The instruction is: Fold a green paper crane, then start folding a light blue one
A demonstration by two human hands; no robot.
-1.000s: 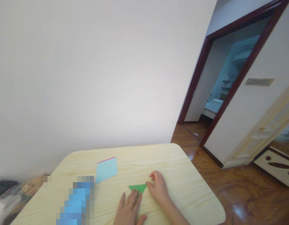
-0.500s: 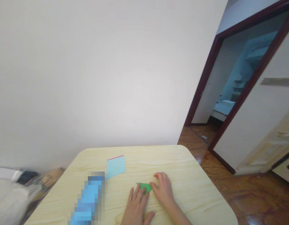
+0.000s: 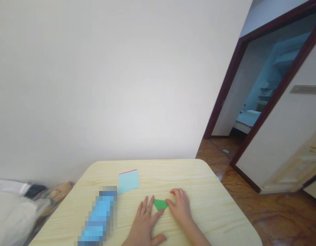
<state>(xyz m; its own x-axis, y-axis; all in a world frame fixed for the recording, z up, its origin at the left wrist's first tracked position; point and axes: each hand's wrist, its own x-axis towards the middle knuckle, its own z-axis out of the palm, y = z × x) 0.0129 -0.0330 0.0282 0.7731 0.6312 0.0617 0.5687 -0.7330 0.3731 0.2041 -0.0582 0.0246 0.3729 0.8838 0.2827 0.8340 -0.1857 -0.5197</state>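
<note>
Filling most of the frame, a pale wall (image 3: 122, 78) rose behind the desk (image 3: 214, 205). At lower left on it lay a pixelated blue thing (image 3: 100, 208), too blurred to name. At bottom centre, the left hand (image 3: 145, 220) rested with fingers spread; beside it, the right hand (image 3: 181, 207) was half curled, and whether it pinched anything could not be told. A light-blue sheet (image 3: 128, 181) lay above and left of both. Smallest, a green paper (image 3: 161, 204) lay between them, longest edge running left to right, right corner at the right hand, left and lower corners at the left hand's fingertips.
</note>
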